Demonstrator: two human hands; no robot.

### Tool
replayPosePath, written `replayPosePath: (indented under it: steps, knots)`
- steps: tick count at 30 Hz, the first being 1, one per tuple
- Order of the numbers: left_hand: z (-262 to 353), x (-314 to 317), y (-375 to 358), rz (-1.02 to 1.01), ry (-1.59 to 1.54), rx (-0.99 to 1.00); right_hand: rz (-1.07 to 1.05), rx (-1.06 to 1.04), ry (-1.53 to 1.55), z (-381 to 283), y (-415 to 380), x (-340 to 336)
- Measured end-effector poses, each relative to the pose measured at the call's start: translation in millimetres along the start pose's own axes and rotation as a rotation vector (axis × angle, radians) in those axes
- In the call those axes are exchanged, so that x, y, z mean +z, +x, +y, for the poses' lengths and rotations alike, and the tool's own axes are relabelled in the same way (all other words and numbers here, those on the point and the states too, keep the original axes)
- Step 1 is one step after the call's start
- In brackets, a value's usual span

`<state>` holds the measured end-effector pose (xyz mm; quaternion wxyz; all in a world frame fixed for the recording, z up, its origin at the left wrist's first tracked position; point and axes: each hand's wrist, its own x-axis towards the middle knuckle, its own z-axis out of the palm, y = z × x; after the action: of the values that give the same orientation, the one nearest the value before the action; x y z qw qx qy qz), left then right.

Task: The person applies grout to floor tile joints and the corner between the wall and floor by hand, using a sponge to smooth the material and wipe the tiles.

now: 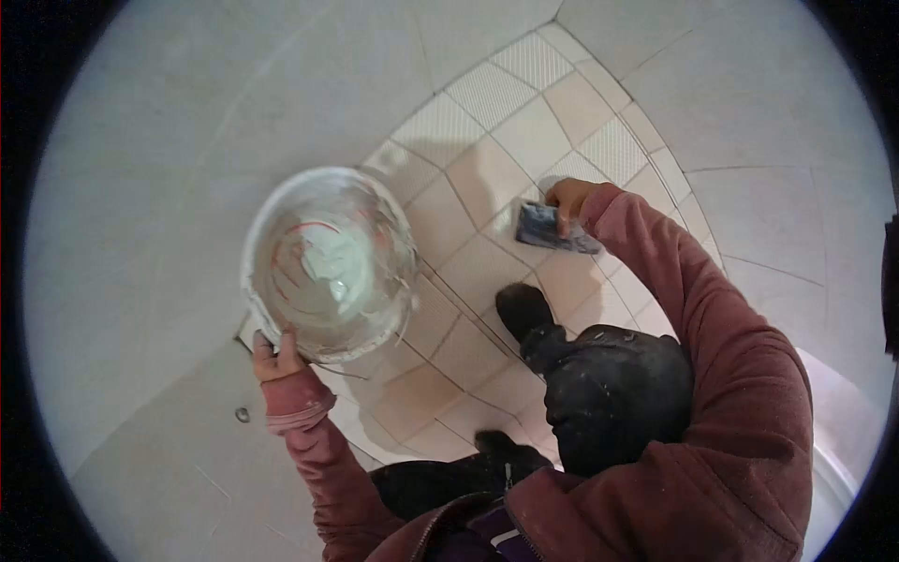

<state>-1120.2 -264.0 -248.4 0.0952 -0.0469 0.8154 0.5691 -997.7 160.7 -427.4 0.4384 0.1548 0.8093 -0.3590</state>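
My left hand grips the near rim of a white bucket, fingers closed over its edge. The bucket tilts so that its inside faces me, and a pale, wet paste lies at the bottom with smears up the wall. On the right, my right hand is closed on a dark, flat float smudged with pale residue. It is held low over the floor tiles, and my fingers cover part of its upper side.
Pink, cream and ribbed tiles cover the floor. Large pale wall tiles rise around it. My dark shoe and bent knee are between my arms. A white curved edge stands at far right, and a small round fitting is at left.
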Motion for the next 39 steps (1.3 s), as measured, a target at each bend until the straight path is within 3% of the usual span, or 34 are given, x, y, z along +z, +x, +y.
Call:
replayPosePath:
  steps: [1, 3, 4, 6, 7, 8, 9, 11, 12, 13, 15, 16, 17, 18, 19, 20, 21, 23, 25, 27, 29, 32, 34, 35, 37, 39]
  knots:
    - [9, 2, 3, 0.005, -0.004, 0.059, -0.079, 0.001, -0.093, 3, 3, -9]
    - [6, 2, 4, -0.035, 0.257, 0.062, 0.004, -0.025, -0.178, 1, 4, -18]
    - [-11, 5, 10, 0.135, 0.405, 0.179, 0.167, -0.060, -0.206, -8, -7, -19]
    - [-21, 8, 12, 0.065, 0.231, 0.156, 0.395, -0.162, -0.147, -45, -35, -14]
    - [-23, 10, 13, -0.019, 0.063, 0.097, 0.365, -0.218, 0.020, -55, -42, -3]
    - [-27, 10, 14, 0.001, 0.100, 0.124, 0.328, -0.273, 0.194, -62, -46, 10]
    - [-22, 11, 15, 0.004, 0.114, 0.137, 0.180, -0.343, 0.241, -72, -54, 22]
    - [-21, 9, 20, 0.057, 0.655, 0.309, -0.139, -0.466, 0.335, -85, -69, 48]
    - [-32, 7, 22, 0.073, 0.837, 0.601, -0.309, -0.514, 0.376, -86, -76, 64]
    - [-39, -1, 26, 0.061, 0.856, 0.580, -0.334, -0.512, 0.391, -87, -88, 78]
    - [-44, 3, 32, 0.076, 1.081, 1.023, -0.563, -0.467, 0.381, -79, -110, 99]
    - [-50, 3, 36, 0.089, 0.860, 0.837, -0.606, -0.459, 0.368, -58, -104, 116]
    - [-56, 5, 39, 0.120, 0.637, 0.658, -0.622, -0.612, 0.435, -26, -88, 136]
    - [-53, 4, 37, 0.143, 0.651, 0.630, -0.634, -0.769, 0.505, -29, -87, 135]
    - [-48, 4, 35, 0.088, 0.605, 0.513, -0.658, -0.776, 0.486, -29, -86, 130]
    - [-42, 5, 34, 0.027, 0.555, 0.396, -0.627, -0.608, 0.533, -59, -109, 100]
    - [-38, 10, 32, 0.043, 0.561, 0.386, -0.585, -0.440, 0.577, -81, -117, 82]
    - [-31, 20, 31, -0.031, 0.167, 0.445, -0.419, -0.581, 0.748, -99, -94, 66]
    - [-36, 17, 37, -0.067, 0.210, 0.388, -0.049, -0.650, 0.216, -144, -87, 37]
    - [-36, 16, 34, -0.103, 0.252, 0.323, 0.215, -0.728, 0.032, -165, -43, 42]
    - [-27, 25, 26, -0.150, -0.090, 0.117, 0.110, -0.644, 0.101, -196, -7, 49]
    - [-37, 23, 26, -0.137, 0.128, 0.234, 0.114, -0.770, 0.263, -211, 108, 112]
    - [-33, 24, 22, -0.137, 0.204, 0.274, 0.820, -1.328, -0.242, -216, 167, 145]
    - [-31, 25, 20, -0.141, 0.274, 0.323, 0.816, -1.333, -0.239, -232, 148, 133]
    - [-29, 28, 18, -0.140, 0.225, 0.312, 0.001, -0.483, -0.115, -268, 82, 94]
    - [-28, 27, 18, -0.137, 0.226, 0.346, -0.069, -0.496, -0.016, -268, 97, 103]
